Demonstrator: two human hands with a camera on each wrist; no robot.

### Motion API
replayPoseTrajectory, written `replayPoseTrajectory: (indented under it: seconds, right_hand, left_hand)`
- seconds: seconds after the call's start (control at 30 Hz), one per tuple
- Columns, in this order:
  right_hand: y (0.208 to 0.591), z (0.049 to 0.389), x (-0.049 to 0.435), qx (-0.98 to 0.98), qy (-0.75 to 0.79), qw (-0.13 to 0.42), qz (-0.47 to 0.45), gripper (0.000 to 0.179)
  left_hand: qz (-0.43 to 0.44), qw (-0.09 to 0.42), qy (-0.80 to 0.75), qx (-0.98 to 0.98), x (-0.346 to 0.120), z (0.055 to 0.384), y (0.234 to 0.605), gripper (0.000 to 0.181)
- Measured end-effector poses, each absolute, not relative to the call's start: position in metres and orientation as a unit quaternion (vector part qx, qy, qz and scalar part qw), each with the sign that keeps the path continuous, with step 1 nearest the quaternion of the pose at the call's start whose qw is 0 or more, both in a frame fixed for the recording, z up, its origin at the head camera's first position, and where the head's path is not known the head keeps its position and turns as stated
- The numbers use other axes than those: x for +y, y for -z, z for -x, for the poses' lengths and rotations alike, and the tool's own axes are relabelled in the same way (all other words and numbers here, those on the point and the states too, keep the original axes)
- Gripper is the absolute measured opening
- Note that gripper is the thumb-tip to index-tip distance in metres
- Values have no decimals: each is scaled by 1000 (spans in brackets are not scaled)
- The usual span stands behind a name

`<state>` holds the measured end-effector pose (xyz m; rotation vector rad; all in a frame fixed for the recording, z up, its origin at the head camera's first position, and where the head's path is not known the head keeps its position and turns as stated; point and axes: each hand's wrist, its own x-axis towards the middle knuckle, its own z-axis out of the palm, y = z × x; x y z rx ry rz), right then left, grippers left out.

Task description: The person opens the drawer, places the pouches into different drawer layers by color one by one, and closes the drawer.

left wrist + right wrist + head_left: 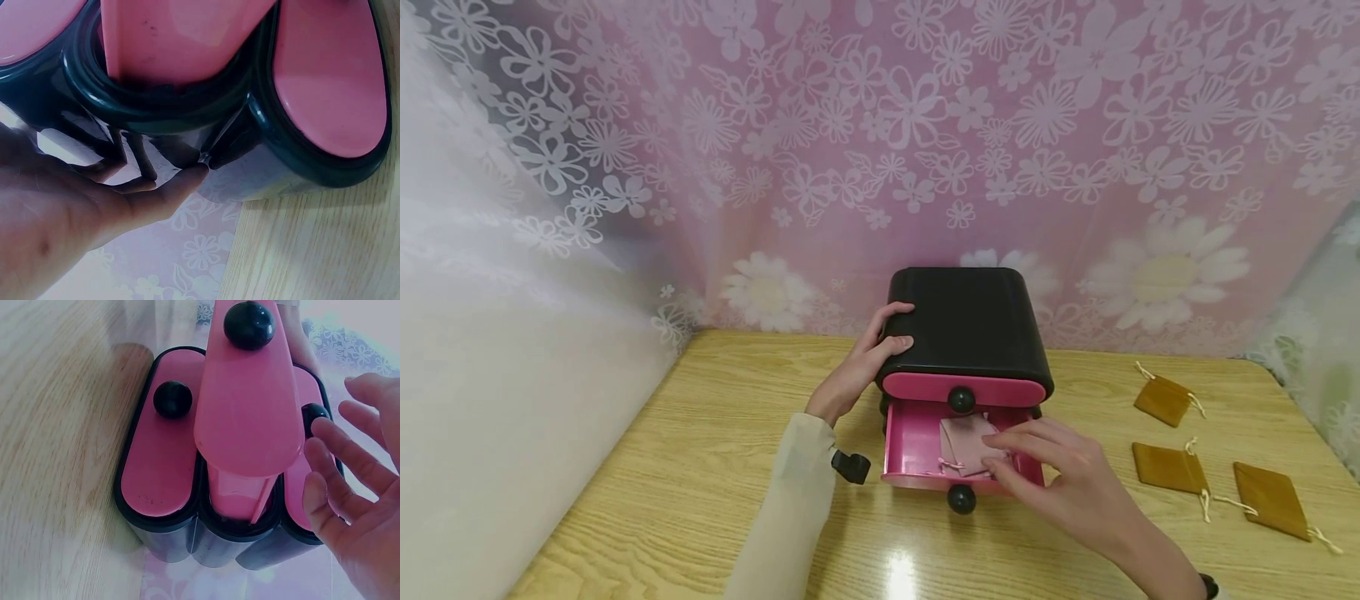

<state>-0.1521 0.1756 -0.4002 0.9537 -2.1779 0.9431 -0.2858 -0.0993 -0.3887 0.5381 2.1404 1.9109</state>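
A black cabinet (962,321) with pink drawer fronts stands on the table. Its middle drawer (910,437) is pulled out, with a round black knob (961,499) at the front. Inside lies a pale pink drawstring pouch (962,442); whether more lie under it I cannot tell. My left hand (865,362) rests against the cabinet's left side, fingertips on the top edge; in the left wrist view its extended fingers touch the black shell. Over the drawer's right part hovers my right hand (1067,479), fingertips beside the pouch. The right wrist view shows its fingers (350,456) spread, holding nothing.
Brown drawstring pouches lie on the table to the right: one at the back (1163,401), one nearer (1168,468), one further right (1272,498). A floral curtain (880,150) hangs behind the cabinet. The top drawer (917,387) is closed.
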Motion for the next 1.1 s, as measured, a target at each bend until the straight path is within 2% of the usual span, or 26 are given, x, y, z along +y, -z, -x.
replayPoseTrajectory:
  seconds: [0.07,0.13,0.23,0.47,0.67,1.1]
  right_hand:
    - [399,149,176,-816,-357,276,-361,21]
    - [398,146,178,-821,-357,260,-362,33]
    - [398,141,180,-828,-357,232,-364,39]
    - [407,139,185,-786,-384,240,-420,29]
    - [416,135,189,-791,-387,193,-433,25]
    - [428,126,184,-821,-371,130,-414,39]
  left_hand:
    - [-183,110,-650,729,-99,286,389,48]
    - [-183,110,-651,729,-100,286,389,48]
    - [-183,109,-651,729,-100,286,390,47]
    - [-185,109,-652,727,-99,287,390,47]
    - [-186,107,-652,727,-99,286,390,48]
    - [-187,104,-648,731,-98,285,388,48]
